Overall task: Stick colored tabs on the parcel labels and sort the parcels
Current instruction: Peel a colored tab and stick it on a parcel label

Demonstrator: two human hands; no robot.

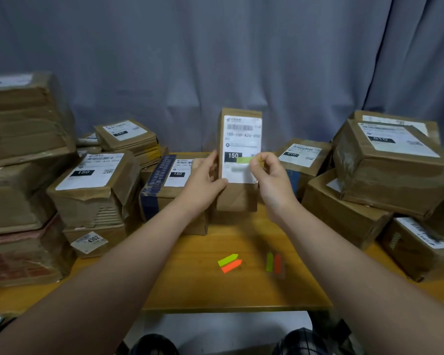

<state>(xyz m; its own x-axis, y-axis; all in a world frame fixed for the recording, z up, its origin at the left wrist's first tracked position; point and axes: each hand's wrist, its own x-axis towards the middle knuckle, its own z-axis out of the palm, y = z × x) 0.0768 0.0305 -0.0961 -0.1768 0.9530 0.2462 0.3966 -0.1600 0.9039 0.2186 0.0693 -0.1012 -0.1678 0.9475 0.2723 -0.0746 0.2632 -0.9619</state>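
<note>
Left hand (205,181) grips upright parcel (237,199); right hand (273,181) fingers (256,167) pinch green tab (243,160) | wooden desk (190,280) | grey curtain (215,60) behind

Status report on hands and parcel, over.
Left hand grips upright brown cardboard parcel. Right hand pinches green tab on its white label. Nothing blocking.

The one head view looks forward and slightly down from the person's eye level, close over the table (190,285). The left hand (203,181) and right hand (273,183) meet at frame centre, and a curtain (215,60) fills the upper half.
</note>
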